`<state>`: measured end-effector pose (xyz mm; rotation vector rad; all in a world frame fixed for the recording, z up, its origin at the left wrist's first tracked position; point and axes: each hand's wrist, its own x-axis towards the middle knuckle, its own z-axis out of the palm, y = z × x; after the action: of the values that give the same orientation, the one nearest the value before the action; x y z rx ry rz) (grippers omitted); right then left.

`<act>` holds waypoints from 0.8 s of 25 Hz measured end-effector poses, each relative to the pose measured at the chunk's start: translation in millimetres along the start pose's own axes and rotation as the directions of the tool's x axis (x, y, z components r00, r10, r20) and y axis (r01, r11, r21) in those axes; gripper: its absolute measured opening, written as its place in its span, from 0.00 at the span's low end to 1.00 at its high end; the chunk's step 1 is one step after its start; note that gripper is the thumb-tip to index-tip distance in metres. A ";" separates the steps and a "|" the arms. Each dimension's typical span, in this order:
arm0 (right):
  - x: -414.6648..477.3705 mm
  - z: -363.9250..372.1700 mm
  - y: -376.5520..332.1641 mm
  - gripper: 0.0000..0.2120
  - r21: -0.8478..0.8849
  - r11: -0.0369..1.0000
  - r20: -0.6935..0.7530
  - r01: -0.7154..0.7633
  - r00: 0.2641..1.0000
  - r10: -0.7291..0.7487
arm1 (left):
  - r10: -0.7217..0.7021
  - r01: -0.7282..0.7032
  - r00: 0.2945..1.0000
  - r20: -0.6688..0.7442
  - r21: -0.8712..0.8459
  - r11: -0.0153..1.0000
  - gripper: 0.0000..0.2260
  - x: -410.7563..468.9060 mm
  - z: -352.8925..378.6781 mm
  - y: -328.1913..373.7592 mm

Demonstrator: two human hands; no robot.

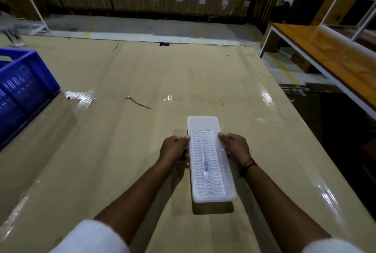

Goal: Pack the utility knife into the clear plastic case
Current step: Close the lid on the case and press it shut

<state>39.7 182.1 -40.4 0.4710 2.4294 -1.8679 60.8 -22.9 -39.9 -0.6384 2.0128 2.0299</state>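
Case: long clear plastic case (pixel 210 159) with a wavy-ribbed lid, lifted just above the tan cardboard-covered tabletop (pixel 122 130), its shadow beneath.
Knife: slim utility knife (pixel 205 161), lying lengthwise inside the case.
Left hand (pixel 174 148): grip closed on the case's left edge.
Right hand (pixel 236 148): grip closed on the case's right edge.
Crate: blue plastic crate (pixel 22 88), far left of the case.

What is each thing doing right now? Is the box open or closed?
Clear plastic case: lid on, held above the table by both long sides.
Utility knife: inside the case, lying lengthwise.
Left hand: gripping the case's left edge.
Right hand: gripping the case's right edge.
Blue plastic crate: resting on the table, contents unclear.
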 end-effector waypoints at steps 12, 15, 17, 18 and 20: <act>-110.9 -31.1 56.7 0.07 -0.076 0.994 -0.025 0.075 0.997 -0.077 | -0.021 0.023 0.994 0.104 -0.025 0.999 0.10 -104.7 -13.8 -72.8; -108.8 -30.3 53.0 0.08 -0.094 0.991 -0.031 0.093 0.995 -0.096 | 0.033 -0.037 0.995 0.095 0.044 0.998 0.15 -99.9 -17.1 -71.4; -107.7 -30.1 52.3 0.08 -0.100 0.991 -0.027 0.093 0.995 -0.097 | 0.051 -0.058 0.993 0.102 0.070 0.996 0.14 -98.4 -17.5 -70.1; -107.6 -29.9 52.6 0.08 -0.118 0.989 -0.029 0.091 0.995 -0.095 | 0.057 -0.065 0.993 0.106 0.070 0.995 0.12 -98.5 -17.3 -69.5; -107.2 -28.7 53.7 0.08 -0.165 0.982 -0.037 0.091 0.995 -0.098 | 0.049 -0.058 0.993 0.109 0.080 0.995 0.08 -99.6 -17.2 -69.4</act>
<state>160.2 198.7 -59.8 0.3988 2.6507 -1.6883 182.1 -21.9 -57.4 -0.4536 2.0607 1.9530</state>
